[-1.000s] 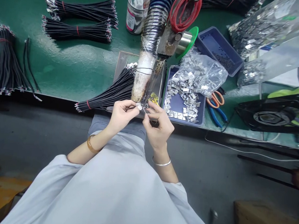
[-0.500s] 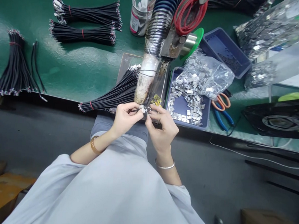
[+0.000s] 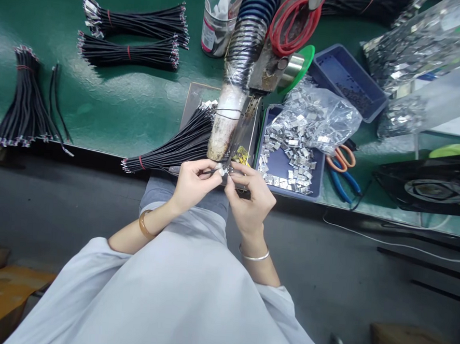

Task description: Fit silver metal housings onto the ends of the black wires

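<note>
My left hand pinches the end of a thin black wire at the table's front edge. Touching it, my right hand pinches a small metal clip against that wire end. Both hands sit just below the tip of a wrapped hose nozzle and a yellow piece. A bundle of black wires tied with a red band lies to the left of my hands. A blue tray with several loose metal clips sits to the right.
More tied wire bundles lie on the green table. A tin can, a red cable coil, a second blue tray, bags of clips, scissors and a black fan stand around.
The view shifted slightly down and left a second ago. My hands stay pinched together at the nozzle tip, with only small finger movements.
</note>
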A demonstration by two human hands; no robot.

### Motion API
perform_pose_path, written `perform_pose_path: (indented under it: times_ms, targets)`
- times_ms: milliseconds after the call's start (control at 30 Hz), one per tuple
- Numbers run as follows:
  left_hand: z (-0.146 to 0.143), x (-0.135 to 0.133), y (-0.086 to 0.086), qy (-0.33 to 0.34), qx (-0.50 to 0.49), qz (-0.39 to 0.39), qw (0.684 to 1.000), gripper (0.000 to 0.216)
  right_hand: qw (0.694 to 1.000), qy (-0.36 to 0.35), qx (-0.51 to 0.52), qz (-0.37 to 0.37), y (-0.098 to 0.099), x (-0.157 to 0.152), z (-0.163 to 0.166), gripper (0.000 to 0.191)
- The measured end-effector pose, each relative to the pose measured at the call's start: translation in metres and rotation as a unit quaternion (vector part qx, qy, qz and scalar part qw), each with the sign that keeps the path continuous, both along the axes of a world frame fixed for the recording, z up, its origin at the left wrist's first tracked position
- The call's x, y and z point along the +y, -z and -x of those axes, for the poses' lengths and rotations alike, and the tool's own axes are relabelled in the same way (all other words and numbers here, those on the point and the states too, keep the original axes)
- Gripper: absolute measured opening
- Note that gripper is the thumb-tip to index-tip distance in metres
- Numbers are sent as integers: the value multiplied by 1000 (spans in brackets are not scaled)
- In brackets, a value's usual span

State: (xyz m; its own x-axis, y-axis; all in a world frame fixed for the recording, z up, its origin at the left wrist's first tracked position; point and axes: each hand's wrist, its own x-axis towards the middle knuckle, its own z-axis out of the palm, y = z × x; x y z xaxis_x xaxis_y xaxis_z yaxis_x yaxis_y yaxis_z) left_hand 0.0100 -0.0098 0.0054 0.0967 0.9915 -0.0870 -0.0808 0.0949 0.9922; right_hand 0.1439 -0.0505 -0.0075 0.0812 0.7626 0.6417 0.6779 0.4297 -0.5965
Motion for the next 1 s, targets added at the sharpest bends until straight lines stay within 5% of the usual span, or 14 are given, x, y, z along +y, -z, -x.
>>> perform_pose_path:
  times_ms: [533, 667, 767, 833, 867, 1000]
  targets:
    - [5, 0, 5, 41, 3, 12, 999, 14, 998, -11, -61, -25, 2, -4, -1, 13]
    - [12, -1, 3, 81, 21, 6, 996, 15, 994, 22, 88, -52, 13, -21, -16, 8]
    - [24, -3, 0, 164, 51, -7, 985, 13, 956, 154, 221, -115, 39, -36, -39, 20]
    - [33, -3, 0, 222, 82, -24, 971, 12, 941, 242, 233, -37, 62, -41, -53, 36]
    - [37, -2, 1, 239, 94, -37, 966, 11, 945, 253, 201, 50, 74, -41, -58, 42]
    - [43, 2, 5, 263, 147, -76, 951, 11, 939, 259, 141, 177, 112, -21, -64, 40]
